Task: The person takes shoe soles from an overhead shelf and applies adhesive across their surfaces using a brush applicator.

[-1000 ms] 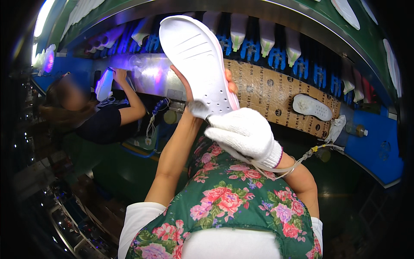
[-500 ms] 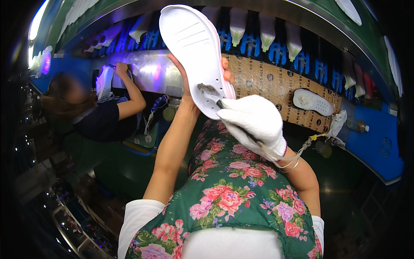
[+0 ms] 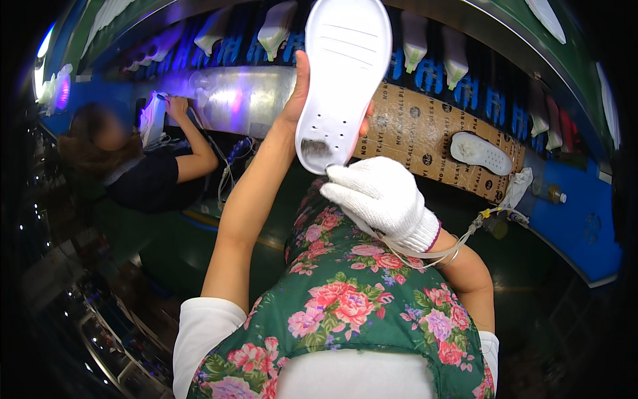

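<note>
A white shoe sole (image 3: 345, 80) stands tilted in front of me, its grooved and holed face turned towards me. My left hand (image 3: 299, 96) is closed around it, thumb along the left edge and fingertips showing past the right edge. In a white knitted glove, my right hand (image 3: 380, 201) is closed below the sole's lower end, gripping a brush. The brush's dark bristles (image 3: 318, 147) lie against the sole's lower end; most of its handle is hidden by the glove.
A conveyor with blue holders (image 3: 428, 76) carries light shoe parts along the far side. Another white sole (image 3: 480, 153) lies on printed brown cardboard (image 3: 425, 126). A bottle (image 3: 557, 194) and crumpled white paper (image 3: 520, 186) are at the right. Left, a co-worker (image 3: 143, 159) handles a shoe.
The sole has moved right and is held more upright. My gloved right hand has shifted slightly left and down, with the bristles now lower on the sole's end.
</note>
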Available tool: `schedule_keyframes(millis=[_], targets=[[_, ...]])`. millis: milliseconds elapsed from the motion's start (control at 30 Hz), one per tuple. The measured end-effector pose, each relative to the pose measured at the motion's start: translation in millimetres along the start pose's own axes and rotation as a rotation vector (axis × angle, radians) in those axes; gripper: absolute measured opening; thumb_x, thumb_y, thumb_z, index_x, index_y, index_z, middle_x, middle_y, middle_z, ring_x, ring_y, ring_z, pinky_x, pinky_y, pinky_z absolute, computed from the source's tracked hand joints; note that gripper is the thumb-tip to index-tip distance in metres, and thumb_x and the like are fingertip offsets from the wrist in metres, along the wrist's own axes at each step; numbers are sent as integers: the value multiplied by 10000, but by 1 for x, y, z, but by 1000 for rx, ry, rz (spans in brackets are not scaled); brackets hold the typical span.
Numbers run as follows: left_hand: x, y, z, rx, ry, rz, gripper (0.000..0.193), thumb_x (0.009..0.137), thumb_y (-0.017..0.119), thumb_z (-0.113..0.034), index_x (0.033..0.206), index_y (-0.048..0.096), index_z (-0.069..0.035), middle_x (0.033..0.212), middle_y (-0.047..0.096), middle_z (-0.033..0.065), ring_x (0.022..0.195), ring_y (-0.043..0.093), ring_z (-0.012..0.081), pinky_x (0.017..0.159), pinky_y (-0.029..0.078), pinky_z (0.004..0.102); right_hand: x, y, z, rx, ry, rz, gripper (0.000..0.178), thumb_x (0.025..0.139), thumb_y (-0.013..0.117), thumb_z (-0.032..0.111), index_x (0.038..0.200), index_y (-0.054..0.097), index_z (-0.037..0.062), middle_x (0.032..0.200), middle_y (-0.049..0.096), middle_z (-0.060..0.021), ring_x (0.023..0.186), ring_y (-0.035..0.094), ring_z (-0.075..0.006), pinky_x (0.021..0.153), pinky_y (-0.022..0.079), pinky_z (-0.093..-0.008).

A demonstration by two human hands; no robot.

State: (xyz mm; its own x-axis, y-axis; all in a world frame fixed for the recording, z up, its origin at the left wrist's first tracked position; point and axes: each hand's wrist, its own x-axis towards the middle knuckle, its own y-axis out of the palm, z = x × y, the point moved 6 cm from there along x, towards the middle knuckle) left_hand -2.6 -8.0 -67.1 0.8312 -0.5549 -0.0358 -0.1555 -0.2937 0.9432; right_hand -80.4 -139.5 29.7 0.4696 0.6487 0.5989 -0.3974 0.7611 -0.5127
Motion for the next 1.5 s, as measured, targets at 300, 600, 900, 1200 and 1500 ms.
schedule_keyframes(millis=[300,600,900,1200,1500], targets=[[9,-8,7,314,-215,-189,1009,816,435,-846,1465,462,-75,1113,662,276,871,715,395,694,624,492,5,-17,-9,57,75,2,316,720,783,61,1031,747,105,979,721,-111,814,694,-271,685,556,-379],[12,17,0,764,-502,-323,873,907,428,-773,1409,552,-70,1218,659,207,1010,711,255,750,623,369,13,-22,-9,335,161,164,302,727,786,16,1017,735,84,1015,729,-104,858,701,-292,779,547,-381],[18,37,-2,1206,-749,-269,934,903,384,-808,1460,512,-70,1472,490,233,1338,514,319,1051,470,382,7,-13,-14,251,151,140,296,735,781,33,1015,735,119,971,723,-71,889,696,-280,761,559,-381],[31,25,-4,1456,-807,-191,1078,833,338,-895,1499,447,-54,1547,378,253,1434,383,372,1146,359,435,6,-25,-28,311,310,68,239,758,785,22,977,744,108,907,733,-75,819,709,-265,741,558,-342],[41,10,-14,1488,-736,-246,1067,826,377,-891,1483,477,-56,1507,429,272,1396,437,391,1089,425,459,6,-34,-26,80,287,19,222,745,790,45,945,723,117,916,715,-82,784,673,-288,697,536,-387]])
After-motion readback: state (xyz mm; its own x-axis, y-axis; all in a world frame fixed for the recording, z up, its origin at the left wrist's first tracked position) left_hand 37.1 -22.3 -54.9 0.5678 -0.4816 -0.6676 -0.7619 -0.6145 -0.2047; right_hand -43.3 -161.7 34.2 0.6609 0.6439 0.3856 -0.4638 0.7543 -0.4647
